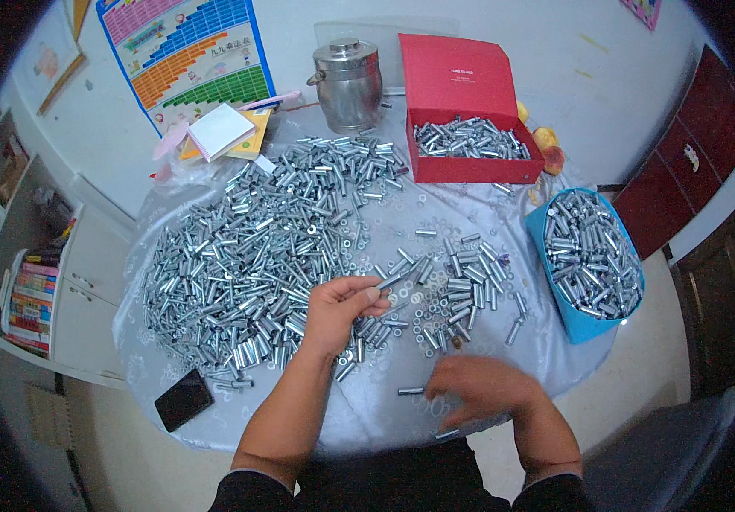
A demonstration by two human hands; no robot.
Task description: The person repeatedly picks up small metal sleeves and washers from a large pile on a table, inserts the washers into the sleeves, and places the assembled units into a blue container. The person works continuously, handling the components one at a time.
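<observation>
My left hand (pixel 344 311) is closed, thumb against fingers, on a slim silver metal rod (pixel 396 279) that points up to the right; its far end is blurred. Lower right, my right hand (pixel 480 388) is smeared by motion above the cloth, so its fingers are unclear. By its fingertips is a short metal sleeve (pixel 410 391); whether they touch it I cannot tell. A big heap of silver sleeves and bolts (pixel 239 264) spreads to the left of my hands. Beyond them is a smaller group of sleeves (pixel 478 282), with loose washers (pixel 423 328) around it.
A blue bin (pixel 547 282) full of metal pieces stands right. An open red box (pixel 478 171) at the back holds more, beside a lidded steel pot (pixel 350 90). A black phone (pixel 184 401) lies near left; notepads (pixel 221 132) are back left. Silvery cloth (pixel 316 418) covers the table.
</observation>
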